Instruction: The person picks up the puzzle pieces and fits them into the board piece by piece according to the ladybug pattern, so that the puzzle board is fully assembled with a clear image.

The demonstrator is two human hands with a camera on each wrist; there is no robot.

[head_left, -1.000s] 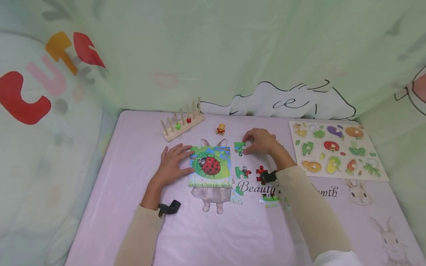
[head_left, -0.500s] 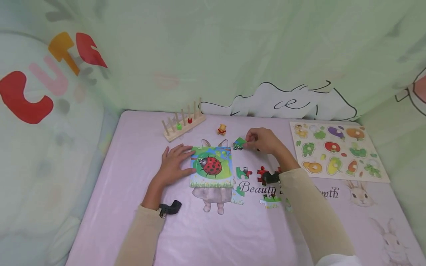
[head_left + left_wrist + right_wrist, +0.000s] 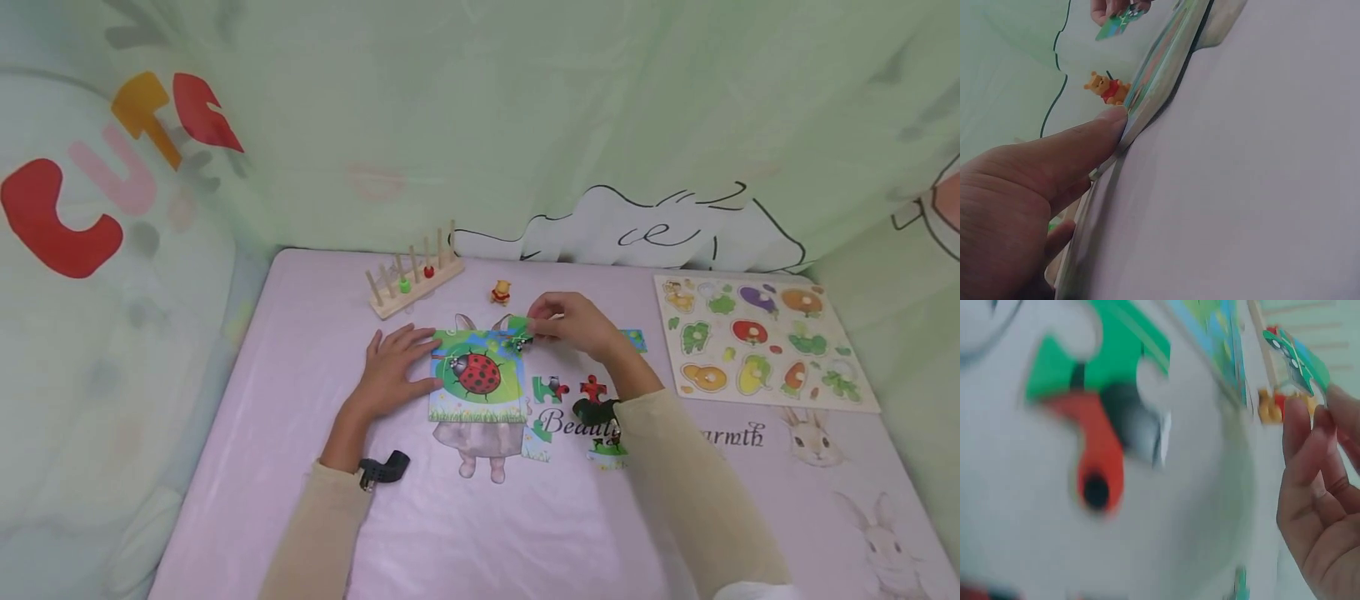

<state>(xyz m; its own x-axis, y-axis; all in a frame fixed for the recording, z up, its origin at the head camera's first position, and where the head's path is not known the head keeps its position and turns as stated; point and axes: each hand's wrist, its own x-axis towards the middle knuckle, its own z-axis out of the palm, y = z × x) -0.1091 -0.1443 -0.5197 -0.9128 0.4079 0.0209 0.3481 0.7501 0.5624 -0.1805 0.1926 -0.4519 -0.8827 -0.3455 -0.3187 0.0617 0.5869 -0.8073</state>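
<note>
My left hand (image 3: 393, 375) lies at the left edge of a square ladybug puzzle board (image 3: 478, 400), its fingers spread. In the left wrist view, the thumb (image 3: 1085, 140) touches the board's edge. My right hand (image 3: 576, 321) pinches a green jigsaw piece (image 3: 517, 327) over the board's upper right corner. The right wrist view shows this jigsaw piece (image 3: 1310, 359) raised between thumb and fingers. Loose jigsaw pieces lie right of the board: a green one with a red tab (image 3: 547, 389), a red one (image 3: 592, 388) and several others, partly hidden by the right arm.
A small bear figurine (image 3: 501, 292) stands behind the board. At the back left is a wooden peg rack (image 3: 420, 285) with a green and a red bead. A vegetable peg puzzle (image 3: 765, 342) lies on the right of the pink tablecloth (image 3: 450, 533).
My right hand has lifted the green jigsaw piece off the table, turned it and carried it left over the board's corner. My left hand stays at the board's edge.
</note>
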